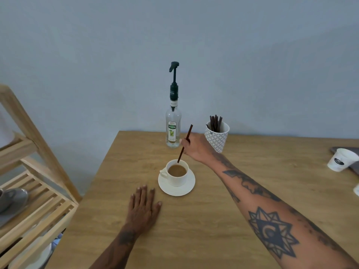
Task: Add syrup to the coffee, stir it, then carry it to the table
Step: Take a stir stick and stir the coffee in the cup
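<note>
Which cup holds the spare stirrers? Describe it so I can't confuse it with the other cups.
On the wooden table, look along the back edge by the wall, just right of the syrup bottle. The stirrer cup has no handle, wears a grey lattice pattern and bristles with dark sticks.

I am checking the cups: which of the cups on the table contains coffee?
The white cup on the saucer; the patterned cup holds only stir sticks.

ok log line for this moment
step: stir | right hand: holds stick, tip in cup | left hand: flat on table
</note>
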